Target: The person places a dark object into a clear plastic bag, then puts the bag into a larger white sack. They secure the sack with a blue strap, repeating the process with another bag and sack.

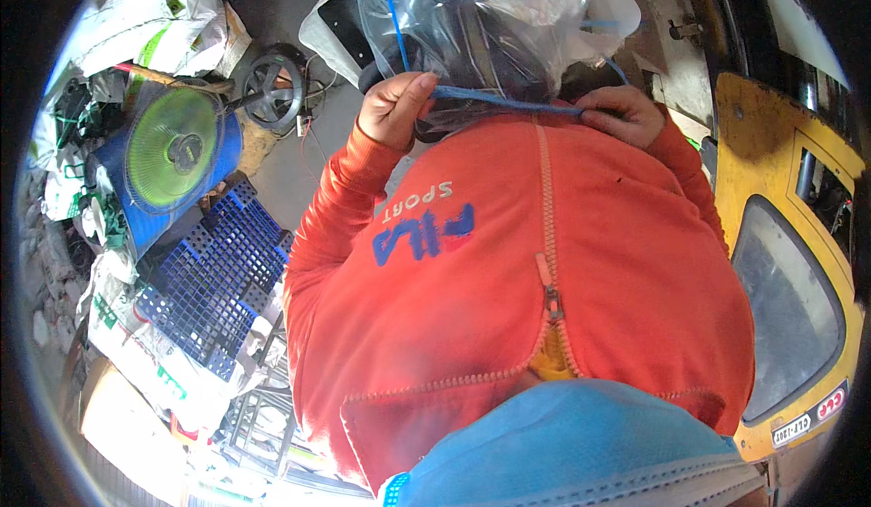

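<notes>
A blue strap runs taut across my waist, over the lower edge of my red jacket. My left hand is closed on its left end, fingers curled in a fist. At the other end, my right hand pinches the strap. Beyond it, a clear, crinkled plastic sheet covers my dark-clothed lap. A thin blue cord lies along the left of the sheet.
At the left stand a fan with green blades and a blue plastic pallet. White sacks are piled at the far left, near a black spoked wheel. A yellow machine rises close on my right.
</notes>
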The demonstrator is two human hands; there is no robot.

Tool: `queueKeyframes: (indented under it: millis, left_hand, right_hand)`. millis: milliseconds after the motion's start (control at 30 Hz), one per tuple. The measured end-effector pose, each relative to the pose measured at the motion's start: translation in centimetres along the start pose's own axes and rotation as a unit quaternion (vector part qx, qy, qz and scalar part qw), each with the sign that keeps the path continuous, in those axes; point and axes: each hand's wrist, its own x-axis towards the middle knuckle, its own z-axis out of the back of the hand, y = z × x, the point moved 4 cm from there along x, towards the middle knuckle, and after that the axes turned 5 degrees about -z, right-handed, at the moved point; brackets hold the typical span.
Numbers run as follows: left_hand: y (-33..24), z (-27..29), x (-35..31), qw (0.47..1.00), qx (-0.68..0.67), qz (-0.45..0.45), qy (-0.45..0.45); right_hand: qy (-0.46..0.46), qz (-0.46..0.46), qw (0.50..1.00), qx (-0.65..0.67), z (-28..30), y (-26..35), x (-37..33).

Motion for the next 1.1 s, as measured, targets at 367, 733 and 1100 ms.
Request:
queueKeyframes:
  millis: [367,733,1100]
  left_hand:
    - [1.6,-3.2,-0.1,0.783,0.533,-0.313,0.075]
    - [2.1,-3.2,0.1,0.725,0.552,-0.398,0.112]
    - [3.0,-2.1,0.1,0.711,0.537,-0.438,0.123]
  right_hand:
    - [-0.04,-0.021,0.998,-0.051,-0.7,-8.4,0.7]
    - [-0.061,-0.029,0.998,-0.015,0.5,-12.2,-0.7]
    - [-0.145,-0.103,0.983,0.039,1.4,-11.0,-7.0]
